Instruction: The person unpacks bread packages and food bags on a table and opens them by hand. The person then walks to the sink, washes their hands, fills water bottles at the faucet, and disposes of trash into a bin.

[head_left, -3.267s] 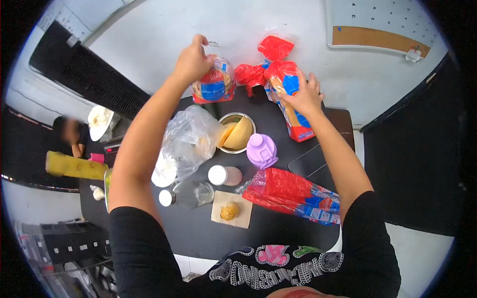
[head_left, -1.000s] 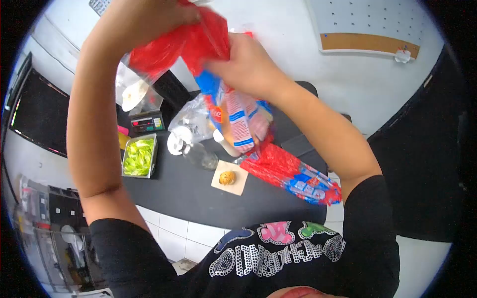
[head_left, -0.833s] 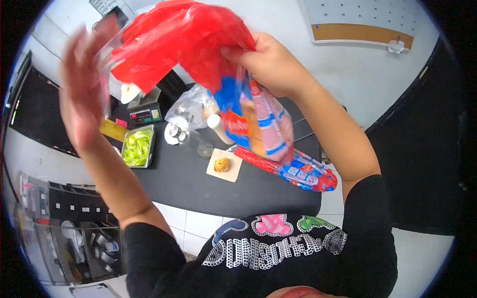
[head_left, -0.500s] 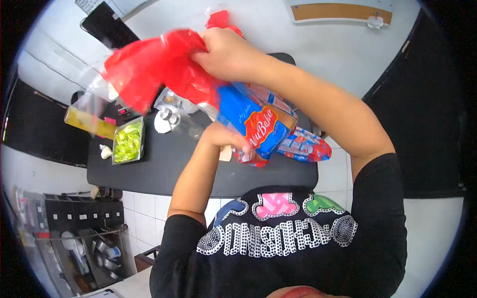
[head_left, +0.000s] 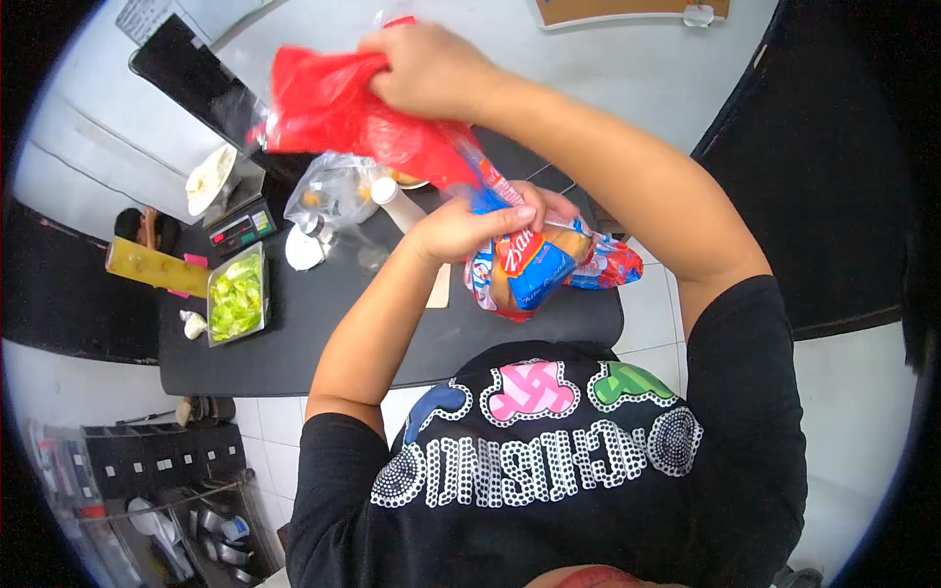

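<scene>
A bread bag (head_left: 534, 274), red at its loose end and blue with lettering over the loaf, is held above the table's near right part. My left hand (head_left: 485, 220) is wrapped round the bag just above the loaf. Higher up, my right hand (head_left: 426, 73) grips the red plastic end, which spreads out to the left. Another red and blue bread bag (head_left: 613, 267) lies on the table behind the loaf, partly hidden. A piece of brown paper (head_left: 440, 286) shows beside my left forearm.
On the black table (head_left: 323, 353) are a tray of green leaves (head_left: 236, 296), a scale (head_left: 241, 227), a clear plastic bag (head_left: 338, 191), a white-capped bottle (head_left: 394, 203) and a yellow roll (head_left: 157, 268). Part of another person (head_left: 147, 230) shows at the far left.
The bag came off the back of the table and over the near side. My left hand let go of the red end, swung left, then closed round the bag above the loaf. The view has shifted.
</scene>
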`<move>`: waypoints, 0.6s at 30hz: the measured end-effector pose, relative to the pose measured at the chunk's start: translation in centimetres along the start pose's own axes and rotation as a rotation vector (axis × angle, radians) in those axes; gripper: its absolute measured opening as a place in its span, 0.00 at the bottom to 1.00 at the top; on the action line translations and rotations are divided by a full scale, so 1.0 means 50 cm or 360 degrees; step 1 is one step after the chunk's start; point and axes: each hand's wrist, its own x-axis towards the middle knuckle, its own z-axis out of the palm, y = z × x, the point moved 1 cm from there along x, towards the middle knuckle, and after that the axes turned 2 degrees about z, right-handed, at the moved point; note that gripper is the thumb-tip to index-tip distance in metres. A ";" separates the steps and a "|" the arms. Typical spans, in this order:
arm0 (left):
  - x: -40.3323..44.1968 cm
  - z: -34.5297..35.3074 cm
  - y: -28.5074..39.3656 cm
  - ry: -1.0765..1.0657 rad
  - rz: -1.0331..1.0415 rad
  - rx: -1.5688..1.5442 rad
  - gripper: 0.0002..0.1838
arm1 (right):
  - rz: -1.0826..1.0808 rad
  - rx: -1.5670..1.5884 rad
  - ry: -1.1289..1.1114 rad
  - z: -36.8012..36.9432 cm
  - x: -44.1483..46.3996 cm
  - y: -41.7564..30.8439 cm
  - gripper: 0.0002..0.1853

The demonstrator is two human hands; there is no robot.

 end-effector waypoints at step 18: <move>-0.048 -0.024 -0.089 0.0143 -0.0158 0.1270 0.14 | -0.0313 -0.1048 -0.1019 -0.039 -0.369 0.176 0.06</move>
